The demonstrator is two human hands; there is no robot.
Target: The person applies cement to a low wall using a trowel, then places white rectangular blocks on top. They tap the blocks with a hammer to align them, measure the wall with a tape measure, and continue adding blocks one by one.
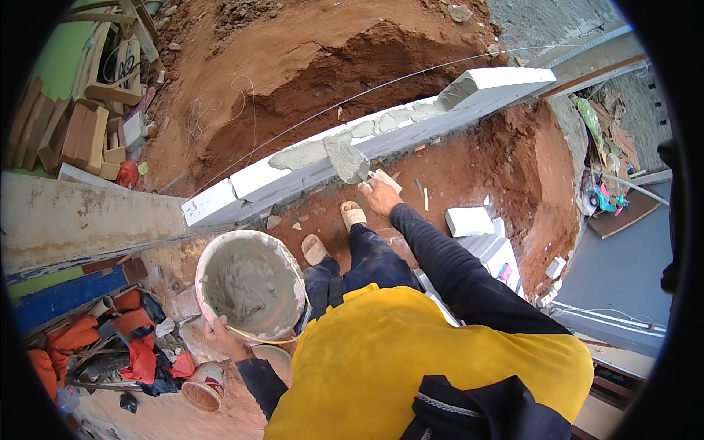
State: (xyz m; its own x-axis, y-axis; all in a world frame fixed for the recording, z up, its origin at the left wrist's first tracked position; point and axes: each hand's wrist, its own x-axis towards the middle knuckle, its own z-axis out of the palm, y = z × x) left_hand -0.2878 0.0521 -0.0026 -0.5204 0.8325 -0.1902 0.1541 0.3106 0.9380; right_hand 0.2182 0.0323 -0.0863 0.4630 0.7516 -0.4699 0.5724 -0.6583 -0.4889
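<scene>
My right hand [380, 195] is closed round the handle of a trowel [347, 160]. Its blade is coated with grey mortar and lies over the top of a low wall of white blocks [257, 181]. Wet mortar [299, 155] is spread along the wall top, just left of the blade and on toward the right. One white block [506, 79] stands higher at the wall's right end, with mortar on its end face. At lower left, my left hand [224, 339] grips the rim of a round bucket [299, 282] holding wet grey mortar [249, 286].
A thin string line [315, 111] runs above the far side of the wall. Beyond lies a dug bank of red earth [293, 51]. Spare white blocks [471, 221] are stacked right of my legs. Timber offcuts [77, 136] and orange and red bags [139, 359] lie at left.
</scene>
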